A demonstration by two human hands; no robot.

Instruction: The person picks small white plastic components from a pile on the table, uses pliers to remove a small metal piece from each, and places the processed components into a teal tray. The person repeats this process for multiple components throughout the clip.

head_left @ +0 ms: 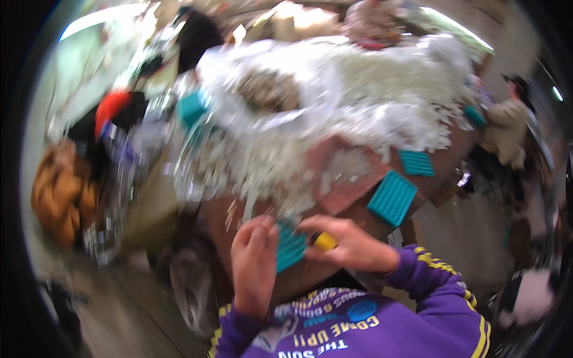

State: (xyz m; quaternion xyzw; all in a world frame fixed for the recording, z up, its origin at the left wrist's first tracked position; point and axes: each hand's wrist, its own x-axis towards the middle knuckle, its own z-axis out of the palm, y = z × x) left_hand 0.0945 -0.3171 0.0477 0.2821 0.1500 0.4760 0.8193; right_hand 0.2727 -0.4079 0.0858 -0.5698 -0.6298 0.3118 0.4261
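Both my hands are raised over the near edge of a brown table. My left hand [252, 259] is closed, its fingertips pressed together; anything between them is too blurred to make out. In my right hand [352, 244], just to its right, thumb and fingers close around a small tool with a yellow handle [325, 241] and a dark end. What kind of tool it is does not show. Beneath and between the hands lies a teal ridged tray [290, 250], partly hidden by them.
Small clear plastic pieces [268, 167] are heaped beyond my hands, some in a pink tray [331, 200]. Teal trays [393, 198] lie to the right. A large clear bag [322, 77] holds brownish pieces. At the far right sits another person [507, 128]; brown cloth [62, 194] hangs left.
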